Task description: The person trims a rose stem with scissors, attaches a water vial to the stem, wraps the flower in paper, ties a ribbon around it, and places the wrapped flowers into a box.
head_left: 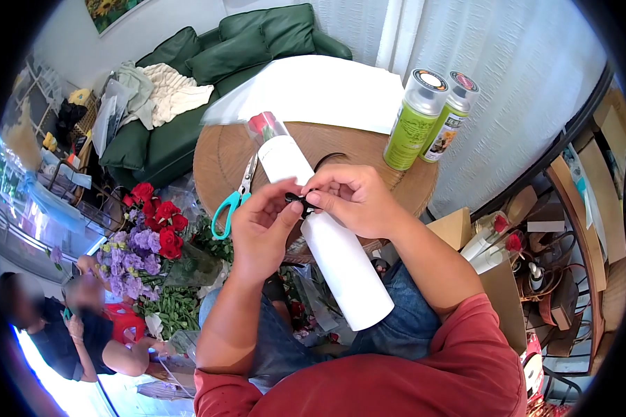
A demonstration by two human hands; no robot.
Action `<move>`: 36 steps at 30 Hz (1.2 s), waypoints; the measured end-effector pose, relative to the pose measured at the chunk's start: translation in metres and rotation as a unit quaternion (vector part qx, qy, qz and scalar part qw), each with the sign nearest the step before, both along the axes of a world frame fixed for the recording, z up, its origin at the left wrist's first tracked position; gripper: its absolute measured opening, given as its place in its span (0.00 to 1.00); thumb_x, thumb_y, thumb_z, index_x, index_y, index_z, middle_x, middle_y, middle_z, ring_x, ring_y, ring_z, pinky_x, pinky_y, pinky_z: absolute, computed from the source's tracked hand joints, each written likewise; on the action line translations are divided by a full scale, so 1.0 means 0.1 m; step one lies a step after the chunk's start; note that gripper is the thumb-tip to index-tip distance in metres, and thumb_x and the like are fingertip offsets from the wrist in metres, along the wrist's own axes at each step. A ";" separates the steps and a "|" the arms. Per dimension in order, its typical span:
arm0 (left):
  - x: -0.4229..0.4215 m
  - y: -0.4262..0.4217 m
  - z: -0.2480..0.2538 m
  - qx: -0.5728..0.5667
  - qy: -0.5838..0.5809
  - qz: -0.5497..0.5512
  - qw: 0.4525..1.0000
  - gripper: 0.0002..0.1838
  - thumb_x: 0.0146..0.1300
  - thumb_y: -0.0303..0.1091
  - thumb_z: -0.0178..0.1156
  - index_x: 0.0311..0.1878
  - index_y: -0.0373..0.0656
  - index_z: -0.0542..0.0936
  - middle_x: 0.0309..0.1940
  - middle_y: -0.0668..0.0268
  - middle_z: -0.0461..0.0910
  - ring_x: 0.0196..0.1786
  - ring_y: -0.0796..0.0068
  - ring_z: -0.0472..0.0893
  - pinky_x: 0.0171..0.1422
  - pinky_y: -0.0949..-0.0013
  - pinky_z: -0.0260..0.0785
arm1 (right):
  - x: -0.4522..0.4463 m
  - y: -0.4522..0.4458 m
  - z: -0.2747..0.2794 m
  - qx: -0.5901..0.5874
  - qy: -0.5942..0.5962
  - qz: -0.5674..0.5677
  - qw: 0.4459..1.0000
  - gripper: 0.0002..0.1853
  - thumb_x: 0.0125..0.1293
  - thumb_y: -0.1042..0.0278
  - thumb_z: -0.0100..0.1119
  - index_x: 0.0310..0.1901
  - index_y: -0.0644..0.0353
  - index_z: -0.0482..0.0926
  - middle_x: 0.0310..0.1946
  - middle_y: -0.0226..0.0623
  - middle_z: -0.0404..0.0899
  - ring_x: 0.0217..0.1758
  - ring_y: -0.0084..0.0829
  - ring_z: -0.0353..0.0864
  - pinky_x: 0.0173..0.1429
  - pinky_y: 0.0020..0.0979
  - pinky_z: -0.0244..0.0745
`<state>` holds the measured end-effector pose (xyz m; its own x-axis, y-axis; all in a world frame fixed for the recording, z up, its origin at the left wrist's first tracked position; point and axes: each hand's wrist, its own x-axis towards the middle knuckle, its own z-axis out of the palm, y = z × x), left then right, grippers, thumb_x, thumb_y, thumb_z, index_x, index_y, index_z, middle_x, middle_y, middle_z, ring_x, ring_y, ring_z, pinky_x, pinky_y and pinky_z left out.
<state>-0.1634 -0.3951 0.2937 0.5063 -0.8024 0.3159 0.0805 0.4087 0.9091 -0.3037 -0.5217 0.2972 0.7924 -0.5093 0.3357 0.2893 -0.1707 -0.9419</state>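
A single red rose (pixel 260 124) in a white paper wrap (pixel 348 274) with a clear top lies slantwise, its upper part over the round table and its lower end above my lap. Around the wrap's middle sits a black ribbon (pixel 300 202) formed into a small bow. My left hand (pixel 264 222) pinches the bow from the left with thumb and fingers. From the right, my right hand (pixel 351 200) grips the ribbon between thumb and fingertips. Scissors with teal handles (pixel 234 201) rest on the table beside my left hand.
Two green spray cans (pixel 417 121) stand on the round wicker table (pixel 219 153), near white sheets (pixel 320 90). Red roses and purple flowers (pixel 129 257) are at left, by a seated co-worker (pixel 69 333). Wrapped roses (pixel 490 243) stand in a box at right.
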 end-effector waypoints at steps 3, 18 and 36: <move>0.12 0.01 -0.10 0.025 -0.013 -0.036 0.999 0.13 0.65 0.15 0.67 0.52 0.33 0.83 0.46 0.63 0.86 0.47 0.78 0.83 0.55 0.74 0.75 | -0.02 0.01 0.05 -0.034 0.030 -0.014 0.999 0.07 0.72 0.74 0.67 0.48 0.66 0.85 0.36 0.30 0.85 0.38 0.16 0.82 0.43 0.23 0.78; -0.02 -0.03 -0.14 -0.106 -0.480 0.195 0.849 0.16 0.52 0.15 0.73 0.45 0.35 0.85 0.40 0.56 0.87 0.42 0.64 0.86 0.48 0.66 0.77 | 0.01 -0.05 -0.01 0.083 -0.013 -0.012 0.996 0.07 0.69 0.84 0.66 0.46 0.69 0.82 0.43 0.38 0.87 0.46 0.23 0.87 0.51 0.25 0.83; 0.00 -0.13 -0.04 0.015 -0.607 0.213 0.765 0.13 0.50 0.18 0.67 0.42 0.38 0.87 0.28 0.61 0.80 0.31 0.64 0.80 0.37 0.63 0.72 | -0.08 -0.10 -0.06 -0.313 -0.110 -0.107 0.937 0.07 0.55 0.84 0.71 0.35 0.64 0.86 0.39 0.39 0.88 0.40 0.36 0.89 0.47 0.32 0.85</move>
